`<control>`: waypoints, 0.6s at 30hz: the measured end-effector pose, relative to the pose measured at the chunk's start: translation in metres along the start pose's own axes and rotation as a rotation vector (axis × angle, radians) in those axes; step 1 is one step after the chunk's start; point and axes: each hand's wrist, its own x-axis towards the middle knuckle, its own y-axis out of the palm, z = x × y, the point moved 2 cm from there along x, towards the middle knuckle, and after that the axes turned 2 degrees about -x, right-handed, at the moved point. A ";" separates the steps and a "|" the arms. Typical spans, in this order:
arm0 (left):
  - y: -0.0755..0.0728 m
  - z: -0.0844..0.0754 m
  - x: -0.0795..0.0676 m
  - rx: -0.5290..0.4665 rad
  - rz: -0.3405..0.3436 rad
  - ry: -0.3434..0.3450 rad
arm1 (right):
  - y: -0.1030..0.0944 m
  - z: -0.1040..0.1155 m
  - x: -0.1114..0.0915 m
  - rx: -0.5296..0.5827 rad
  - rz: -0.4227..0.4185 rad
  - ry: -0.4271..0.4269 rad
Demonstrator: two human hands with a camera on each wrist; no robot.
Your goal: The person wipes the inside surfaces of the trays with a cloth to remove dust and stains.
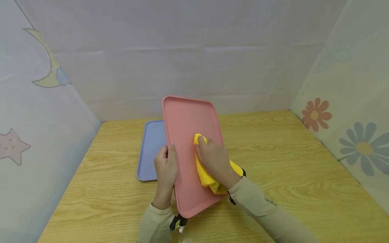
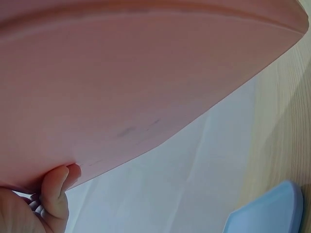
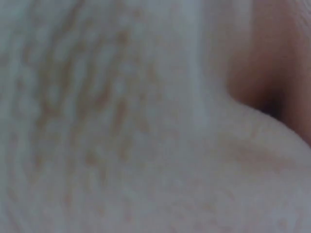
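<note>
A pink rectangular tray (image 1: 191, 118) is held tilted up above the table. My left hand (image 1: 166, 165) grips its left edge, thumb on the inner face. From below, the left wrist view shows the tray's underside (image 2: 136, 73), with faint dark marks, and curled fingers of the left hand (image 2: 53, 199) at its edge. My right hand (image 1: 215, 160) holds a bunched yellow cloth (image 1: 204, 177) against the tray's inner face. Part of the cloth hangs beneath that hand. The right wrist view is too close and blurred to make out the hand's work.
A blue tray (image 1: 151, 148) lies on the wooden table (image 1: 273, 145) behind and left of the pink one, which partly hides it. Pale sheets with a moon, star and flowers enclose the table at the back (image 1: 152, 67) and sides.
</note>
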 end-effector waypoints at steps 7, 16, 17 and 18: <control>0.000 -0.002 0.000 -0.010 0.010 -0.001 | -0.004 0.010 -0.002 0.028 -0.004 -0.054; -0.001 -0.001 0.002 -0.023 -0.001 0.015 | -0.010 0.023 -0.006 0.064 -0.034 -0.135; -0.001 -0.002 0.002 -0.028 0.001 0.010 | -0.011 0.025 -0.007 0.065 -0.035 -0.148; -0.001 -0.002 0.002 -0.033 0.002 0.004 | -0.012 0.026 -0.007 0.064 -0.040 -0.161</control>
